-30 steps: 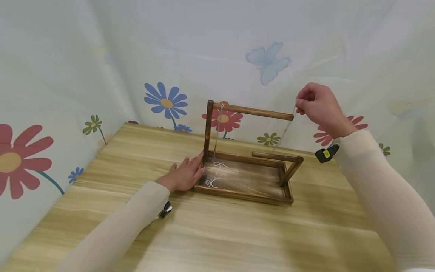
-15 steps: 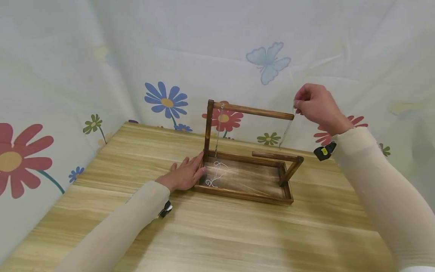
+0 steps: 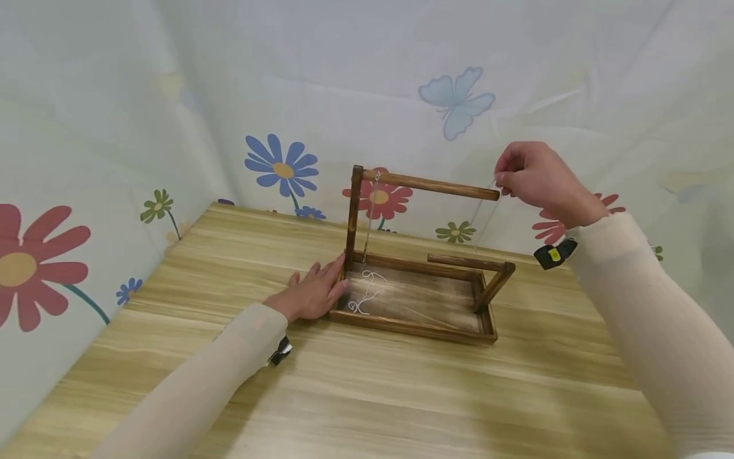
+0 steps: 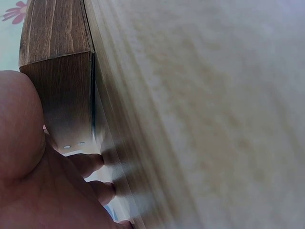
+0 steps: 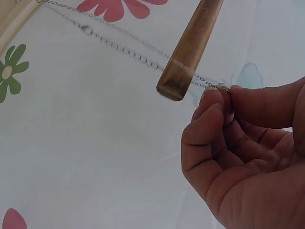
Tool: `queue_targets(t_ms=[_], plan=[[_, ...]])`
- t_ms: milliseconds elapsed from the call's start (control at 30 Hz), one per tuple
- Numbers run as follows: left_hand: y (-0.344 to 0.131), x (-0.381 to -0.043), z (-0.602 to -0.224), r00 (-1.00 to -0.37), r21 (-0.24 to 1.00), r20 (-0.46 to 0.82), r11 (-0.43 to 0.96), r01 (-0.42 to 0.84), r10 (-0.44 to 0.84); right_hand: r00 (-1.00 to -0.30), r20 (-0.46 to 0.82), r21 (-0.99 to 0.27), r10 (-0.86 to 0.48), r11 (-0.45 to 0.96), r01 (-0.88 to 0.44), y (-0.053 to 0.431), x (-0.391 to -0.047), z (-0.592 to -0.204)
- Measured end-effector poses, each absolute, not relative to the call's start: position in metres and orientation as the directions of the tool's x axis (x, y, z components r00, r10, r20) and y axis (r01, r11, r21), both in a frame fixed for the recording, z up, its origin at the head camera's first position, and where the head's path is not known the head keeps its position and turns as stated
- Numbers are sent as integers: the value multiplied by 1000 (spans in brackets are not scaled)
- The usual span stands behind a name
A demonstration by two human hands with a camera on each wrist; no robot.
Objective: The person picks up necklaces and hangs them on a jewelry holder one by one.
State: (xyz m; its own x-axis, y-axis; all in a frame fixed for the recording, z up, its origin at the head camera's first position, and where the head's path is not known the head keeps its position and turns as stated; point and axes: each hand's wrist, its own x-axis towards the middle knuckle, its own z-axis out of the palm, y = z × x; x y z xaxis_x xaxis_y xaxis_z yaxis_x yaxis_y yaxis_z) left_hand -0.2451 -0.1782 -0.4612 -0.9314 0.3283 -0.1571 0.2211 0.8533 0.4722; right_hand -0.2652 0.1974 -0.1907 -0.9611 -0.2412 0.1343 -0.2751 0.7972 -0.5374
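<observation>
A dark wooden jewelry stand has an upper bar [image 3: 436,186], a lower bar [image 3: 464,262] and a tray base [image 3: 413,331]. My right hand [image 3: 530,175] pinches a thin silver chain necklace [image 5: 209,85] between thumb and fingertips, just off the free end of the upper bar. Its two strands hang down in a loop, spread around that bar end. Flat beside the tray's left end lies my left hand [image 3: 309,293], fingers extended on the table and touching the tray's side. The left wrist view shows the tray's corner [image 4: 57,90] against this hand.
Another silver chain [image 3: 372,204] hangs from the upper bar near its post. A third fine chain [image 3: 354,306] lies in the tray's left part. Behind the wooden table [image 3: 401,395] is a flower-print cloth backdrop [image 3: 367,76].
The chain in my right hand has opened from nearly one line into two separate strands at the bar end. My right hand shifts slightly; my left hand stays in place.
</observation>
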Motion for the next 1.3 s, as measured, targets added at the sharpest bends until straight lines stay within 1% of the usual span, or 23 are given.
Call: queue_targets(t_ms=[167,367,467,633,867,1300], plan=[[-178,-246,-461,-931,459,-156,859,227,330,-960,146,-580,-239,766,-279,188,-253,-193],[-178,-246,-461,-930,472,-163,854,220,330,-935,286,-623,-210,701,-348,169,-229,-221],[-179,-246,-460,-930,481,-163,850,216,329,-908,355,-618,-222,673,-406,155,-222,-240],[-180,-245,-459,-933,484,-161,850,209,321,-857,443,-577,-262,648,-497,132,-220,-271],[-178,-244,-459,-932,483,-156,849,216,326,-823,471,-539,-319,634,-554,113,-220,-296],[-178,-245,-460,-935,470,-151,856,216,320,-820,429,-508,-378,650,-565,98,-227,-306]])
